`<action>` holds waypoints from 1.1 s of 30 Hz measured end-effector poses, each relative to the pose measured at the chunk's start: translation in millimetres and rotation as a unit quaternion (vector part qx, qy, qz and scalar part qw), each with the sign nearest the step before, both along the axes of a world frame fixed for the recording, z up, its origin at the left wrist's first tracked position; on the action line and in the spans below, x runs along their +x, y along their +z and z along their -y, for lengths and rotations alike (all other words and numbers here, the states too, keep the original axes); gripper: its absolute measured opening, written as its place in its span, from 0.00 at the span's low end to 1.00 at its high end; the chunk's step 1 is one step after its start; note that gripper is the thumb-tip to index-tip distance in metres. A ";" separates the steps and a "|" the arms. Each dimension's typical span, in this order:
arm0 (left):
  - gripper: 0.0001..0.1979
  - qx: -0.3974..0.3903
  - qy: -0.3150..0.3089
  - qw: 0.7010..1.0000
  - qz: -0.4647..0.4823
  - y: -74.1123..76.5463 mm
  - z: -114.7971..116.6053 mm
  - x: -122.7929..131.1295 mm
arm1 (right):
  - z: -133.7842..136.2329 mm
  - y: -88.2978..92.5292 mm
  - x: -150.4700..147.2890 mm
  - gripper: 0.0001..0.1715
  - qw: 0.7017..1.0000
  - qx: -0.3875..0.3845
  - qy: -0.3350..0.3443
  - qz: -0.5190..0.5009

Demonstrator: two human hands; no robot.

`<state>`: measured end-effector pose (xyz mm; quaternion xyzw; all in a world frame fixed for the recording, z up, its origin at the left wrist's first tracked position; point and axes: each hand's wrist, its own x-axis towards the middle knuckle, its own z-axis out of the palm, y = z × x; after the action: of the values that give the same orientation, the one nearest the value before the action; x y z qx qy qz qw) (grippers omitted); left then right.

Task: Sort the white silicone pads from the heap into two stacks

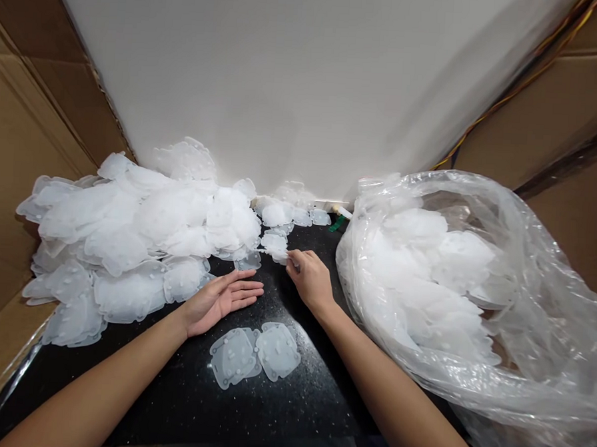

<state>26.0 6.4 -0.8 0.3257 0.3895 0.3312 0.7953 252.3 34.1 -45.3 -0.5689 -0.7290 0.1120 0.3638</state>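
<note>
My left hand [223,301] is open above the black tabletop, its fingers extended to the right and its palm partly turned up. It holds nothing. Farther right, my right hand [309,277] pinches the edge of a frosted plastic piece [276,244] between thumb and fingertips. That piece lies beside other thin, translucent pieces. Nearer to me, a few overlapping plastic pieces [238,355] with rounded corners and small round bumps rest flat on the table. To the left spreads a large heap of similar pieces [143,222], its edge close to my left hand.
A clear plastic bag [540,283] stands open on the right, holding many more white pieces [426,277]. A pale wall [306,84] closes off the back, with cardboard [15,188] at both sides. A small green item [337,223] lies by the wall on the black table [319,398].
</note>
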 end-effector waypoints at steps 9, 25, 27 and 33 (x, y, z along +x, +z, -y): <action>0.19 -0.017 0.062 0.996 0.064 -17.0 0.7 0.2 | 37.1 25.7 -18.6 0.12 0.945 -0.087 0.278 -0.149; 0.19 -0.052 0.007 0.997 0.062 -11.5 4.1 2.4 | 22.3 9.0 -20.9 0.22 0.835 -0.288 0.125 -0.452; 0.19 -0.052 0.020 0.996 0.065 -12.9 3.2 1.8 | 22.4 10.4 -17.7 0.18 0.828 -0.287 0.106 -0.469; 0.21 -0.057 0.079 0.992 0.083 -13.8 -1.7 -2.0 | 20.1 12.4 -2.6 0.22 0.757 -0.303 0.062 -0.575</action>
<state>24.0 8.1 -14.6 0.2196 0.3644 0.3960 0.8138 249.7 14.0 -32.9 -0.4314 -0.3442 0.6556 0.5153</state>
